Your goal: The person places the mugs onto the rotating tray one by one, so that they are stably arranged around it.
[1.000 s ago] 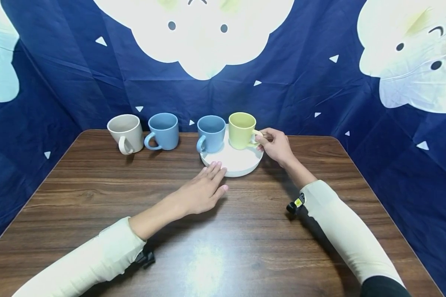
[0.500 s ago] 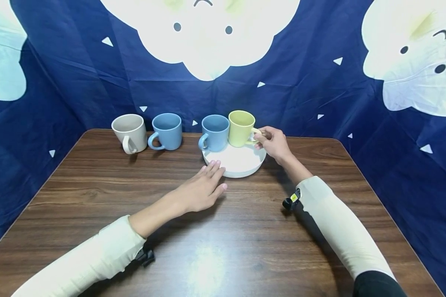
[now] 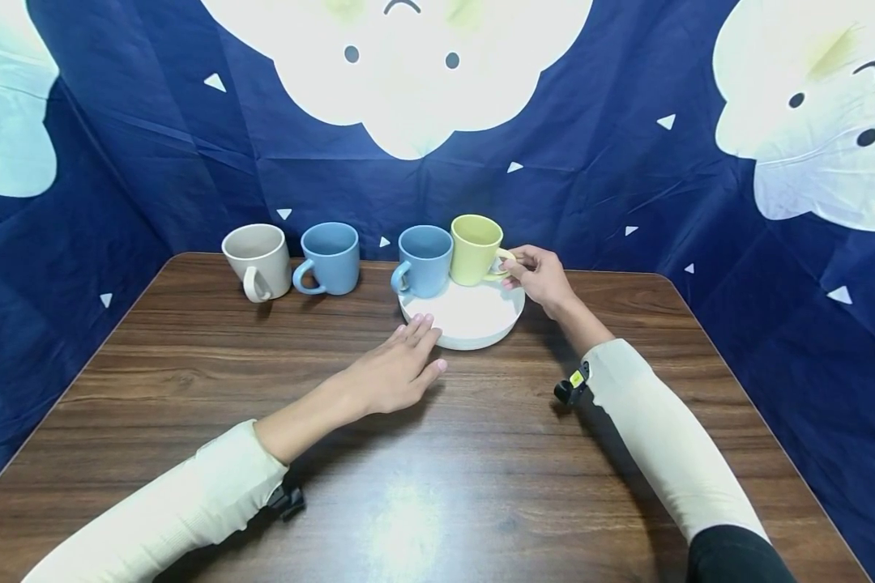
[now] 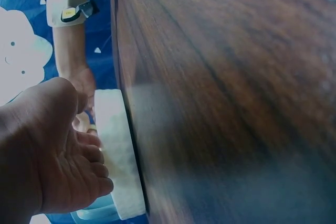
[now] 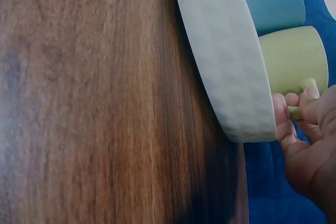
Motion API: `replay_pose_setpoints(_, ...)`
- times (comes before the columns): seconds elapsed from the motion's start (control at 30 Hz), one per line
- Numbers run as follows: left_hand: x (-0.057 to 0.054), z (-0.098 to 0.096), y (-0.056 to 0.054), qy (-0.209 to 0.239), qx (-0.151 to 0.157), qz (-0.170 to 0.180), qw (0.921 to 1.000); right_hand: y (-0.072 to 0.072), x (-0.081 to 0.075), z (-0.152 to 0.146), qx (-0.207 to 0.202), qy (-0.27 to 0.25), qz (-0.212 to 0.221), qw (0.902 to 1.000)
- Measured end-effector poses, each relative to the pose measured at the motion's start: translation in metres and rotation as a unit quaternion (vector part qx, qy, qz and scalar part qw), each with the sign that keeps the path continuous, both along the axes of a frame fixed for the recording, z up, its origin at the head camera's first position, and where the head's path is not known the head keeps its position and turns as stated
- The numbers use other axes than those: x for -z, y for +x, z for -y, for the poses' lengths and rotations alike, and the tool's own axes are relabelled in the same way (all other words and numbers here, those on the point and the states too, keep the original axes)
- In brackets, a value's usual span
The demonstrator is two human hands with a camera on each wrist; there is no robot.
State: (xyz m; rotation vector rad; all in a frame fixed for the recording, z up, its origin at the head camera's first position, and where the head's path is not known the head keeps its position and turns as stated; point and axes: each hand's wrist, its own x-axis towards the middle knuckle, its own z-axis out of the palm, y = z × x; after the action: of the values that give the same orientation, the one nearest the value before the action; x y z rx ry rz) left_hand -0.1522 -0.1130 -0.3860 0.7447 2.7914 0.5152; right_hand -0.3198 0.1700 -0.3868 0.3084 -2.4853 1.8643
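A round white tray [image 3: 474, 320] with a low faceted wall stands near the back of the table. On its left part is a blue mug [image 3: 426, 263], its handle towards the front left. Beside it, at the tray's back, a yellow-green mug [image 3: 474, 251] stands with its handle to the right. My right hand [image 3: 543, 279] pinches that handle between thumb and fingers, which shows clearly in the right wrist view [image 5: 310, 124]. With fingers stretched out, my left hand [image 3: 397, 372] is at the tray's front left rim; the left wrist view shows its fingertips by the wall.
To the left of the tray, a second blue mug [image 3: 330, 259] and a grey-white mug [image 3: 258, 263] stand upright on the brown wooden table [image 3: 189, 405]. A dark blue cloth [image 3: 591, 210] with white cloud shapes hangs behind the table's back edge.
The yellow-green mug has shifted slightly towards the back of the tray with my right hand on its handle, closer to the blue mug. My left hand stays at the tray's rim.
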Motion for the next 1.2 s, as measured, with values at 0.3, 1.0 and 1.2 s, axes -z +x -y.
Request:
replay_pose_setpoints(0.3, 0.0, 0.0, 0.0, -0.004, 0.001, -0.004, 1.0, -0.001, -0.002, 0.005, -0.008, -0.002, 0.009, 0.9999)
replay_pose_setpoints(1.0, -0.001, 0.0, -0.002, -0.004, 0.007, -0.003, 1.0, -0.002, 0.002, 0.011, -0.003, -0.025, 0.006, 0.9997)
replay_pose_setpoints(1.2, 0.0, 0.0, -0.002, -0.001, 0.009, -0.002, 1.0, -0.001, 0.002, 0.01, -0.011, -0.037, 0.01, 0.9992)
